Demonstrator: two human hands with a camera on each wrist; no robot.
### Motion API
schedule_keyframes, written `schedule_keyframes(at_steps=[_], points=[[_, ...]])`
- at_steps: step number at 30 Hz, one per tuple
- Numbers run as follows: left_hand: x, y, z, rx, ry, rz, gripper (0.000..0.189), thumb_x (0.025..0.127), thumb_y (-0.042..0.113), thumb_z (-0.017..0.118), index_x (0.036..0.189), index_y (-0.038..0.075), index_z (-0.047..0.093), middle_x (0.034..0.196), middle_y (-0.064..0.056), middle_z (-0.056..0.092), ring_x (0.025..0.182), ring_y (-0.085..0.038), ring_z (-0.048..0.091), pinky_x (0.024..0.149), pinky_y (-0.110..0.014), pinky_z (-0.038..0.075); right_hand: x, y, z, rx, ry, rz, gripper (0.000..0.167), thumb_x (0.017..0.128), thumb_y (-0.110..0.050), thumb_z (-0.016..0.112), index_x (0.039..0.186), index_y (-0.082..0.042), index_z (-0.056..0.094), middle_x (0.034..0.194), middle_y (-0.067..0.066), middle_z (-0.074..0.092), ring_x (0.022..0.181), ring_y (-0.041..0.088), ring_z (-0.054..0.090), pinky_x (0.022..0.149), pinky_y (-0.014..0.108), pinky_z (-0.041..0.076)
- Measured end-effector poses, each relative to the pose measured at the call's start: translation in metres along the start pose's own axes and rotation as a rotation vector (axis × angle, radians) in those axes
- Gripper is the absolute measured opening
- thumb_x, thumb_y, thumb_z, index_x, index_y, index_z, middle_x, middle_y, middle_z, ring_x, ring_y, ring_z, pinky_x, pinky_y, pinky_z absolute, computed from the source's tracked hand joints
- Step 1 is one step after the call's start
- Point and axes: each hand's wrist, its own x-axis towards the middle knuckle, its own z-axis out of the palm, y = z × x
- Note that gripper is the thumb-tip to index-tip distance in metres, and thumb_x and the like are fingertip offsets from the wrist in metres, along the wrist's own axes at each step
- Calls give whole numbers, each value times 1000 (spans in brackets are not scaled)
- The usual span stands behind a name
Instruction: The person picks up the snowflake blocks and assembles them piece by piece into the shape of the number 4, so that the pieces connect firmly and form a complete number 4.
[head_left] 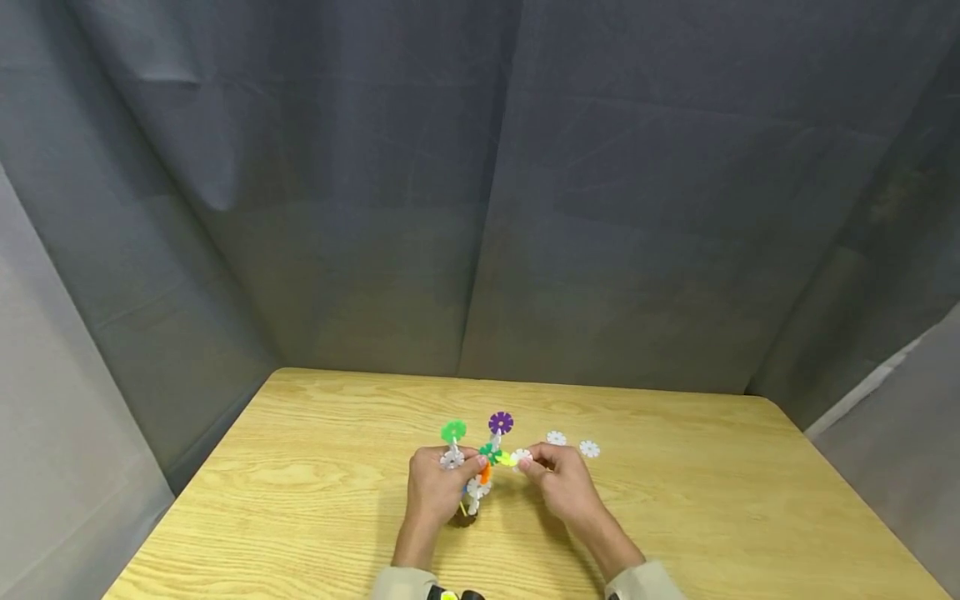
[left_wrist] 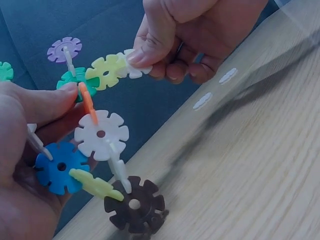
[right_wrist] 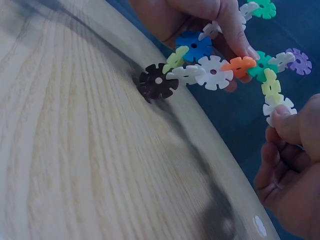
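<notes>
A branching build of notched plastic snowflake discs stands between my hands. At its bottom is a dark brown disc (left_wrist: 135, 205), linked upward through yellow and white pieces to a blue disc (left_wrist: 61, 167) and a larger white disc (left_wrist: 101, 135). My left hand (head_left: 437, 487) pinches the green disc (left_wrist: 78, 84) near the top, thumb on its face, above an orange disc (right_wrist: 239, 66). A purple disc (head_left: 501, 422) and a bright green disc (head_left: 453, 431) top two branches. My right hand (head_left: 562, 481) pinches a white disc (right_wrist: 278, 110) at the end of the yellow disc (right_wrist: 270, 86).
Two loose white discs (head_left: 572, 442) lie on the wooden table (head_left: 720, 492) just beyond my right hand. A dark grey curtain (head_left: 480, 208) hangs behind the table's far edge, with paler panels at both sides.
</notes>
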Motion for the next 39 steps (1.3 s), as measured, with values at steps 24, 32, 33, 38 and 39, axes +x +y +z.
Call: schedule_keyframes(at_steps=[24, 32, 33, 38, 39], points=[[11, 13, -16, 145, -122, 62, 11, 81, 18, 84, 80, 9, 79, 71, 2, 72, 66, -15, 67, 62, -33, 53, 0, 7, -23, 91, -157, 35, 14, 95, -11, 69, 100, 2, 71, 92, 18, 65, 77, 27, 56, 61, 32, 50], [15, 16, -22, 222, -206, 85, 9, 80, 16, 85, 77, 10, 78, 65, 5, 69, 58, -14, 62, 55, -28, 50, 4, 6, -30, 50, -156, 12, 16, 95, -10, 68, 102, 4, 70, 95, 20, 65, 76, 32, 57, 59, 33, 51], [15, 16, -22, 239, -215, 92, 9, 80, 16, 85, 76, 11, 78, 65, 6, 68, 58, -13, 61, 55, -28, 49, 5, 5, -31, 36, -156, 4, 17, 96, -11, 68, 103, 4, 70, 95, 19, 65, 76, 31, 57, 60, 33, 51], [18, 23, -24, 279, -265, 105, 8, 80, 14, 83, 75, 11, 78, 65, 3, 68, 55, -10, 54, 52, -27, 44, 7, 2, -36, -18, -168, -30, 19, 96, -15, 68, 104, 2, 70, 94, 12, 67, 83, 23, 57, 67, 30, 50], [18, 24, -24, 277, -274, 102, 9, 81, 13, 83, 74, 10, 78, 64, 2, 68, 53, -10, 52, 50, -27, 43, 8, 1, -38, -31, -169, -41, 18, 96, -15, 68, 104, 1, 70, 94, 11, 67, 83, 22, 58, 68, 29, 50]])
